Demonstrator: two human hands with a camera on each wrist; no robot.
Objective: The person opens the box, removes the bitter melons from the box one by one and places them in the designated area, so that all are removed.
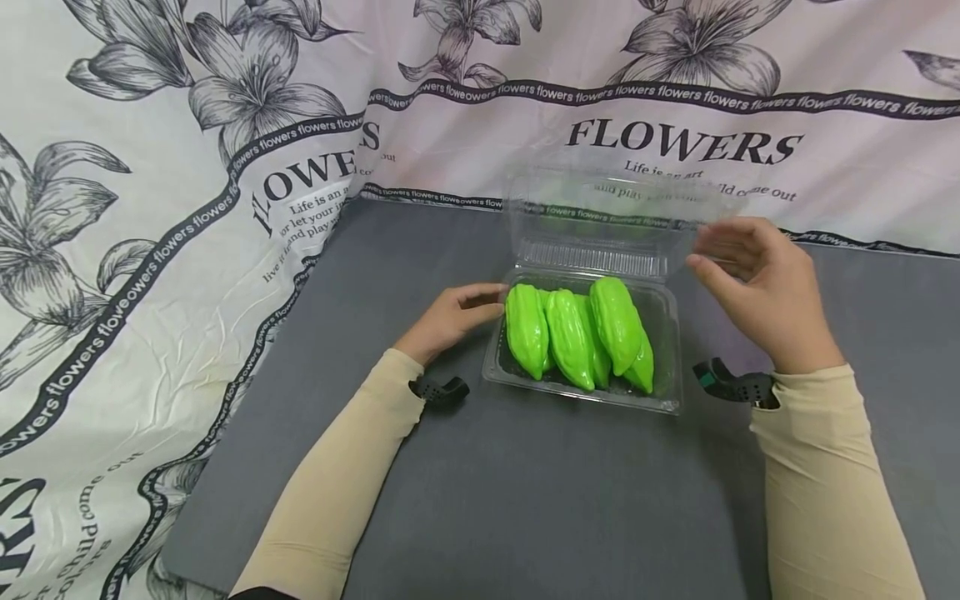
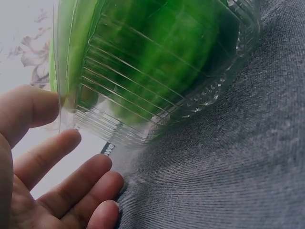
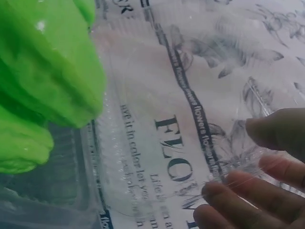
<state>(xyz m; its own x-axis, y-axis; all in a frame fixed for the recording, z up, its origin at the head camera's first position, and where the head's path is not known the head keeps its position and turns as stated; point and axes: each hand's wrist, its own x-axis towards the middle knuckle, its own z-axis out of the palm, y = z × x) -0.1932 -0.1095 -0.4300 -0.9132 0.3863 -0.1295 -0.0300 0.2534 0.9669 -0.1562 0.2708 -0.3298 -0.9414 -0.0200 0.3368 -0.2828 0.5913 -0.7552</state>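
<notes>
A clear plastic clamshell box (image 1: 581, 398) sits on the grey table, its hinged lid (image 1: 592, 221) raised at the back. Inside lie several glossy, bright green, ridged vegetable-like pieces (image 1: 568, 337), tapered toward the front, some stacked on others. My left hand (image 1: 450, 321) is at the box's left side. In the left wrist view its thumb (image 2: 35, 107) meets the clear rim, and the loosely spread fingers (image 2: 78, 179) lie below and outside it. To the right, my right hand (image 1: 772, 287) is raised beside the lid's right edge, with relaxed fingers (image 3: 252, 195) overlapping the clear plastic.
The grey tabletop (image 1: 540, 500) extends around the box. Behind and to the left hangs a white cloth (image 1: 480, 137) with black flower prints and lettering, close behind the raised lid. Black bands (image 1: 442, 390) circle both wrists over beige sleeves (image 1: 352, 450).
</notes>
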